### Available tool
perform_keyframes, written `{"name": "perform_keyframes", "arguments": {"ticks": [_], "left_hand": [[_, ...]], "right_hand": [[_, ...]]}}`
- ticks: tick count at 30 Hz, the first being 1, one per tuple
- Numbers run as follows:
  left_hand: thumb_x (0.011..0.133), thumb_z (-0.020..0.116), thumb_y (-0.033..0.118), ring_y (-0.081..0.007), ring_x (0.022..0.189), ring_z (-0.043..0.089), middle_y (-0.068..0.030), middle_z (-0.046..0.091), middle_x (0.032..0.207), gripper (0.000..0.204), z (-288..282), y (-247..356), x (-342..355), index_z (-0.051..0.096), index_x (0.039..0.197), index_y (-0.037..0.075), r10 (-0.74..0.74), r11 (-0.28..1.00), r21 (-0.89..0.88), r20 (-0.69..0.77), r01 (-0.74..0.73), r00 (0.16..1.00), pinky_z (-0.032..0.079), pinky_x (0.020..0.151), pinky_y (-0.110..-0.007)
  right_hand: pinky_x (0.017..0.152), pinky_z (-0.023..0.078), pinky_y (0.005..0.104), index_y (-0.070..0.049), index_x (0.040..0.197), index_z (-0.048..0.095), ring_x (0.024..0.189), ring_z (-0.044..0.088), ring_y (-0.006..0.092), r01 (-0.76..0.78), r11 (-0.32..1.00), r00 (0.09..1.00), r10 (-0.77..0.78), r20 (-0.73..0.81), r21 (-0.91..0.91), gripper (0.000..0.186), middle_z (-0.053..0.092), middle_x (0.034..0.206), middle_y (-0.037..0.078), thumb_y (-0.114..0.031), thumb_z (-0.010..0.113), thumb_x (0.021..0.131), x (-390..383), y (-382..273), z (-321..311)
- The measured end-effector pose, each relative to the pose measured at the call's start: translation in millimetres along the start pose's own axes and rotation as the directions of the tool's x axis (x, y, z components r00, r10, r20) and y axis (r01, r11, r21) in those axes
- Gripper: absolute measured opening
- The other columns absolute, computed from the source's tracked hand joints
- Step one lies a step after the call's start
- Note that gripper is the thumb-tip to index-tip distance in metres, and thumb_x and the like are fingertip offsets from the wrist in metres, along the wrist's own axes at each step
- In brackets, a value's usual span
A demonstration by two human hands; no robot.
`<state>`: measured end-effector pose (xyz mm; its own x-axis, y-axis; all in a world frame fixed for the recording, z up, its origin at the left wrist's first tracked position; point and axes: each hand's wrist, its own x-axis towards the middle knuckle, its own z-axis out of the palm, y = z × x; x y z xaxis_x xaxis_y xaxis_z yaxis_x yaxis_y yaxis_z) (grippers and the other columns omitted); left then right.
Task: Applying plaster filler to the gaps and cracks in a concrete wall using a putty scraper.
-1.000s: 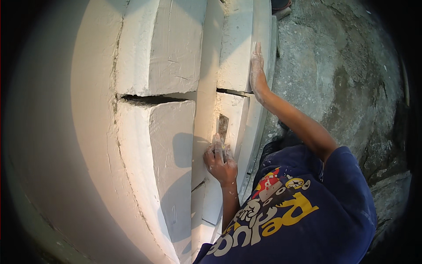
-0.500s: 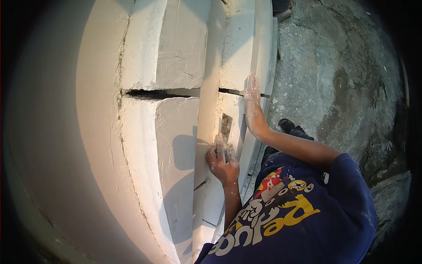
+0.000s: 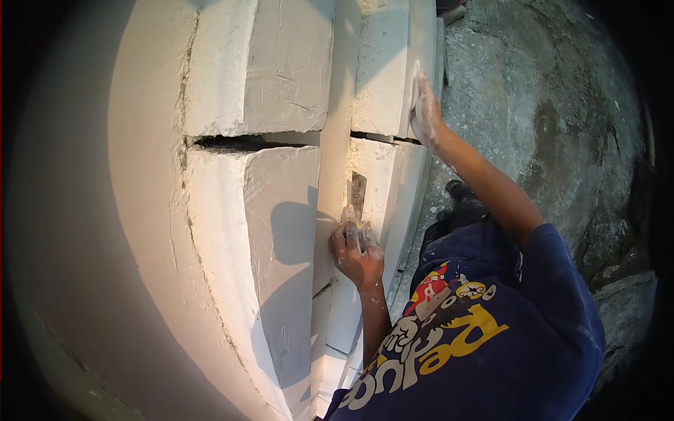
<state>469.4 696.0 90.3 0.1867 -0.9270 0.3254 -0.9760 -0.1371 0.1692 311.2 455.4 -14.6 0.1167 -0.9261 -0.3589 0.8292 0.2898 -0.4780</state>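
Note:
My left hand [image 3: 356, 252], dusted white, is closed on a metal scraper with a worn blade [image 3: 358, 188], which lies against the white lower block [image 3: 375, 161] just below a dark gap. My right hand [image 3: 427, 112], also dusty, lies with outstretched fingers along the outer edge of the white upper block [image 3: 381, 70], a little above that gap. To the left of both hands are two larger plastered blocks [image 3: 281, 70] split by a wide, jagged dark slot [image 3: 235, 144].
A curved white wall surface [image 3: 154, 210] with a long crack runs down the left. On the right is a rough, stained concrete floor [image 3: 533, 91]. My dark shoe [image 3: 463, 196] and navy shirt [image 3: 533, 351] show at lower right; a dark round object [image 3: 447, 7] sits at the top.
My right hand slid down along the edge to the gap half a second ago and is now back higher up. My left hand stays on the scraper, sitting slightly higher in the picture.

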Motion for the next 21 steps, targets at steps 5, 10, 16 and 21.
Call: {"name": "perform_keyframes", "arguments": {"ticks": [5, 10, 16, 21], "left_hand": [[0.093, 0.066, 0.017, -0.0369, 0.095, 0.06, -0.0184, 0.063, 0.103, 0.034, -0.9, -0.4, 5.6, 0.068, 0.124, 0.002, 0.044, 0.999, -0.019, 0.002, -0.044, 0.999, 0.05, 0.087, -0.045], [0.094, 0.065, 0.014, -0.0379, 0.096, 0.06, -0.0191, 0.063, 0.104, 0.035, -6.6, 11.2, 11.8, 0.067, 0.126, 0.002, 0.025, 0.999, 0.028, 0.054, -0.027, 0.998, 0.05, 0.089, -0.045], [0.093, 0.064, 0.013, -0.0375, 0.096, 0.06, -0.0186, 0.062, 0.102, 0.038, -4.0, 10.8, 7.0, 0.065, 0.129, 0.003, 0.062, 0.998, -0.004, 0.024, -0.062, 0.998, 0.05, 0.089, -0.045], [0.092, 0.065, 0.013, -0.0359, 0.095, 0.059, -0.0167, 0.061, 0.102, 0.04, -6.3, 7.4, 6.3, 0.065, 0.13, 0.004, 0.041, 0.998, 0.046, 0.028, -0.042, 0.999, 0.05, 0.089, -0.045]], "right_hand": [[0.125, 0.01, 0.0377, -0.002, 0.161, 0.007, 0.155, 0.01, 0.0285, 0.204, 0.972, 0.979, -0.2, 0.048, -0.119, 0.078, 0.014, 0.166, 0.018, -0.053, 0.029, 0.107, -8.4, 15.3, 4.9], [0.127, 0.001, 0.0376, -0.005, 0.161, -0.005, 0.156, -0.004, 0.0285, 0.395, 0.756, 0.918, -0.337, 0.207, -0.522, 0.068, -0.011, 0.169, 0.015, -0.037, 0.028, 0.111, -65.8, 47.4, -2.4], [0.127, 0.003, 0.0393, -0.008, 0.161, -0.009, 0.156, -0.004, 0.0288, 0.454, 0.77, 0.888, -0.434, 0.153, -0.448, 0.071, -0.006, 0.169, 0.016, -0.043, 0.026, 0.111, 16.7, -4.1, -1.3], [0.127, 0.002, 0.0423, -0.006, 0.16, -0.01, 0.156, -0.007, 0.0283, 0.298, 0.756, 0.954, -0.215, 0.208, -0.583, 0.079, -0.004, 0.169, 0.017, -0.05, 0.03, 0.108, -98.7, 40.5, 10.0]]}}
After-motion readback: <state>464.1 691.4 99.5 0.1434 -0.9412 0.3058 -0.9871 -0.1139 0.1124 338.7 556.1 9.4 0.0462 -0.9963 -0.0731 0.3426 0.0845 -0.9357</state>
